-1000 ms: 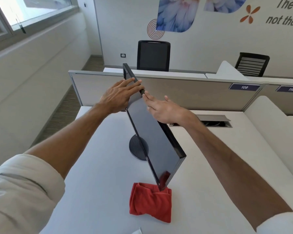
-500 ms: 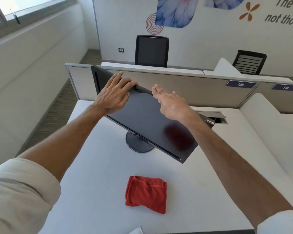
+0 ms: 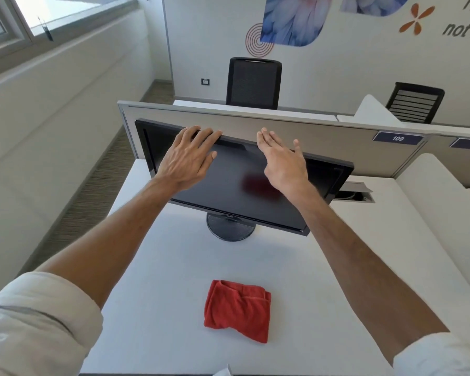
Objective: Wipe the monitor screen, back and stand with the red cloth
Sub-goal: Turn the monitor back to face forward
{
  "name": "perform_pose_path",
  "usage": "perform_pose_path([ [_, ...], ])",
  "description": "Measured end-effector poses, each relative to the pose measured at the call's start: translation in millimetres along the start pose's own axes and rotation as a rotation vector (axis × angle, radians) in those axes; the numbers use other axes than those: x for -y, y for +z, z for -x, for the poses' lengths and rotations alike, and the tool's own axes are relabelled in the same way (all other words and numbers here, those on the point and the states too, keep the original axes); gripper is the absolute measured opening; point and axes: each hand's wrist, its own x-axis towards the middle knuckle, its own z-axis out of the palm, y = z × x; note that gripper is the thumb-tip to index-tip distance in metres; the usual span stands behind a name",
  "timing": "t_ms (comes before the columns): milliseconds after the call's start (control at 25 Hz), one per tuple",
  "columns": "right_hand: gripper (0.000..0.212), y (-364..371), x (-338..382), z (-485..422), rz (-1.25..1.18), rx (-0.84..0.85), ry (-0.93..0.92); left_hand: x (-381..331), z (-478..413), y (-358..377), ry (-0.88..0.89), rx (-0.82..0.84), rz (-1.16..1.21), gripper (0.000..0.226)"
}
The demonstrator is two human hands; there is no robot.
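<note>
A black monitor (image 3: 228, 191) stands on its round stand (image 3: 230, 229) at the back of the white desk (image 3: 174, 289), its dark screen facing me. My left hand (image 3: 187, 158) lies with straight fingers over the monitor's top edge, left of centre. My right hand (image 3: 281, 158) hovers with straight fingers at the top edge, right of centre; contact is unclear. The folded red cloth (image 3: 238, 309) lies on the desk near me, apart from both hands, and its red reflection shows in the screen.
A grey partition (image 3: 296, 123) runs right behind the monitor. An open cable hatch (image 3: 356, 192) sits in the desk to the right. Two black chairs (image 3: 253, 82) stand beyond the partition. A low white divider (image 3: 445, 202) bounds the desk's right side.
The monitor has swung round from edge-on to screen facing me. Both hands followed along its top edge. The red cloth stayed in place.
</note>
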Motion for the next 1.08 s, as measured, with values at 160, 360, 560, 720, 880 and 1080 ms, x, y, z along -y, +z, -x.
perform_pose_path([
  [160,0.089,7,-15,-12,-0.025,-0.056,-0.029,-8,14,3,-0.038,-0.036,-0.027,0.058],
  [360,0.075,20,-42,-26,-0.188,-0.073,-0.116,-17,23,4,-0.102,-0.043,-0.043,0.057],
  [560,0.057,29,-53,-31,-0.283,-0.077,-0.148,-28,24,4,-0.184,-0.042,-0.062,0.056],
  [720,0.054,27,-55,-38,-0.301,-0.057,-0.138,-31,25,4,-0.208,-0.031,-0.069,0.058],
  [880,0.055,31,-53,-34,-0.31,-0.083,-0.13,-29,26,8,-0.211,0.015,-0.042,0.064],
  [1080,0.059,36,-46,-26,-0.301,-0.14,-0.098,-21,18,9,-0.193,0.064,0.012,0.065],
])
